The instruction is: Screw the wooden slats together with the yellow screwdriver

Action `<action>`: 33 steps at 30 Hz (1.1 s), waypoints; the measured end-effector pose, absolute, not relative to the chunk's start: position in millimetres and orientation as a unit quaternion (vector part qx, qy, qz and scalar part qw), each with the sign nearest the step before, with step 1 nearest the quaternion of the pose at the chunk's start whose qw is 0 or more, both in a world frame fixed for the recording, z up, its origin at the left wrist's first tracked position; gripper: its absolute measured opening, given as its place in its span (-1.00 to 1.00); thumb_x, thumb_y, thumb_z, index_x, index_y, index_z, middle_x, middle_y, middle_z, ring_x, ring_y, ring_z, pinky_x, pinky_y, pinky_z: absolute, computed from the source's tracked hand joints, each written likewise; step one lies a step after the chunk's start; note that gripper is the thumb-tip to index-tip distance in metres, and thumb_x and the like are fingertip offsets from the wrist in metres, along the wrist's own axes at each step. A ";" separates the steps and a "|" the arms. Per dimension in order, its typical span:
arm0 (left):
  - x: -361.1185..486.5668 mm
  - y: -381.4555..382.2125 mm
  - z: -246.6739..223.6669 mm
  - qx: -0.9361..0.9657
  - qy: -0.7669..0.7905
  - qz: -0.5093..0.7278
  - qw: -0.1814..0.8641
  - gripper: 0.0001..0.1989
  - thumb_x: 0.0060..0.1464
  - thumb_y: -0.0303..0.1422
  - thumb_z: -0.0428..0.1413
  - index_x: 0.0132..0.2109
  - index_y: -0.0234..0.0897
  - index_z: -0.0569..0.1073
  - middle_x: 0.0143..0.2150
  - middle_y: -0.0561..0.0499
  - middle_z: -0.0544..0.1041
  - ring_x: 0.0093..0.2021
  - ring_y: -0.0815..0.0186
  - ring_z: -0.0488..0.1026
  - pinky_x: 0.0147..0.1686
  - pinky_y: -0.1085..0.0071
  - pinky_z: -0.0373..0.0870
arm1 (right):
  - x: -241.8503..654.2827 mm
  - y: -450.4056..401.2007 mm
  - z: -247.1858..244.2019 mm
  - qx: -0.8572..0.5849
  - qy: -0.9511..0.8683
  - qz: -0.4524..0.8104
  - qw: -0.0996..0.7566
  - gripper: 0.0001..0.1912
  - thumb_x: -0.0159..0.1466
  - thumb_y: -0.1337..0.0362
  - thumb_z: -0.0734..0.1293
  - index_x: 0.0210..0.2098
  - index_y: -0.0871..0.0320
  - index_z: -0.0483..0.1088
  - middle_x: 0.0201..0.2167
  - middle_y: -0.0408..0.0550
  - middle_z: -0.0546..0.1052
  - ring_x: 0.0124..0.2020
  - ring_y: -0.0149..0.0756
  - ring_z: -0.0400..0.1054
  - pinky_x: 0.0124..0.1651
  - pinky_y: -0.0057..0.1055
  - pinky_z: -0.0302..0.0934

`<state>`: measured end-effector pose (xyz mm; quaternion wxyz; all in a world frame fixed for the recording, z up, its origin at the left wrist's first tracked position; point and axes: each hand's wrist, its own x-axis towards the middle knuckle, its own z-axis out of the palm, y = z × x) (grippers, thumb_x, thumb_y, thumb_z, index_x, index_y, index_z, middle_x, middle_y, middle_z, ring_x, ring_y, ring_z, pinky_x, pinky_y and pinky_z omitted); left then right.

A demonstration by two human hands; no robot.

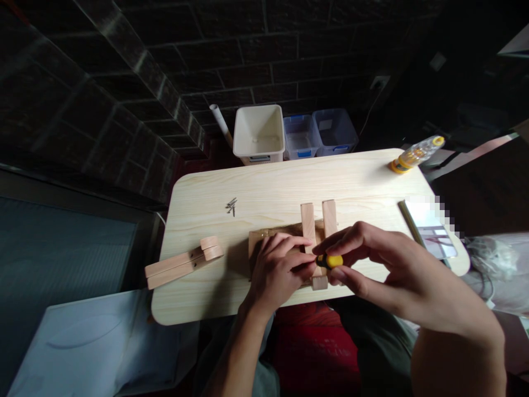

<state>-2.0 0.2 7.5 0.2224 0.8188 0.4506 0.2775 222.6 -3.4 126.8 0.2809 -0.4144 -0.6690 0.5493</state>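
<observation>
My right hand (367,259) pinches a yellow-and-black screwdriver (334,261) between thumb and fingers, its handle end facing up at me. Under it is a wooden assembly (307,218) with two pale bars sticking out toward the far side and a wider block to the left. My left hand (281,264) is closed over that assembly, pressing it against the table. Its thumb and index finger reach to the screwdriver's lower end. The screwdriver's tip and whatever lies under it are hidden by my fingers.
The pale table (198,204) carries loose screws (232,206), a joined wooden piece (182,263) at left, a clear bottle-shaped container (417,155) with yellow ends at back right, and a phone-like glossy item (433,237). Bins (259,132) stand beyond the far edge.
</observation>
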 end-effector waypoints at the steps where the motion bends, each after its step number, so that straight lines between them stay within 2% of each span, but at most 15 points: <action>1: -2.0 0.2 7.6 0.819 0.451 0.277 0.221 -0.92 0.26 -0.31 0.27 -0.19 -0.06 0.70 0.08 0.04 0.69 0.02 0.15 0.49 0.00 0.15 0.29 | 222.8 -3.5 126.0 -0.411 -0.670 0.549 0.284 -0.87 0.42 0.29 0.44 -0.04 0.07 0.51 -0.07 -0.03 0.63 0.00 -0.16 0.59 0.06 -0.29 0.52; 7: -2.4 -0.2 7.4 0.820 0.454 0.277 0.213 -0.93 0.24 -0.31 0.29 -0.22 -0.07 0.69 0.03 0.05 0.69 0.01 0.15 0.50 -0.01 0.16 0.30 | 220.1 -0.8 123.4 -0.398 -0.683 0.539 0.290 -0.79 0.44 0.33 0.42 0.05 0.01 0.50 0.00 -0.06 0.59 0.03 -0.22 0.55 0.06 -0.33 0.49; 11: -2.3 -0.5 6.6 0.816 0.455 0.287 0.211 -0.96 0.21 -0.31 0.32 -0.24 -0.08 0.69 0.00 0.05 0.68 0.00 0.14 0.49 0.01 0.15 0.30 | 217.2 2.7 128.4 -0.365 -0.741 0.485 0.287 -0.85 0.45 0.36 0.39 -0.04 0.04 0.59 -0.03 -0.03 0.63 0.08 -0.20 0.51 0.16 -0.31 0.42; 16: -1.5 -0.4 6.5 0.818 0.454 0.292 0.200 -0.96 0.20 -0.32 0.32 -0.24 -0.08 0.69 -0.03 0.02 0.68 0.01 0.13 0.49 0.03 0.13 0.33 | 219.7 2.8 132.4 -0.362 -0.738 0.496 0.279 -0.76 0.49 0.39 0.30 -0.02 0.04 0.61 0.09 0.00 0.66 0.16 -0.18 0.52 0.23 -0.28 0.39; 22: -1.8 -0.1 6.9 0.816 0.454 0.297 0.201 -0.96 0.20 -0.32 0.32 -0.24 -0.07 0.69 -0.04 0.02 0.69 -0.01 0.13 0.49 0.01 0.12 0.34 | 223.6 2.3 130.1 -0.369 -0.731 0.505 0.273 -0.63 0.48 0.41 0.29 0.20 0.02 0.55 0.03 -0.01 0.70 0.11 -0.19 0.58 0.18 -0.31 0.44; 27: -1.6 0.1 5.8 0.816 0.453 0.296 0.204 -0.96 0.20 -0.32 0.32 -0.23 -0.06 0.70 -0.02 0.03 0.69 0.00 0.13 0.49 0.03 0.12 0.32 | 224.1 2.9 132.3 -0.380 -0.735 0.493 0.269 -0.73 0.47 0.38 0.31 0.04 0.02 0.62 0.12 0.00 0.67 0.16 -0.13 0.56 0.22 -0.29 0.43; 33: -1.6 -0.2 3.9 0.817 0.449 0.298 0.203 -0.95 0.20 -0.34 0.32 -0.25 -0.07 0.69 0.00 0.06 0.69 0.00 0.15 0.48 0.01 0.15 0.32 | 224.1 2.4 133.3 -0.392 -0.727 0.495 0.269 -0.70 0.48 0.37 0.32 0.12 0.01 0.59 0.10 -0.03 0.68 0.03 -0.26 0.61 0.11 -0.43 0.46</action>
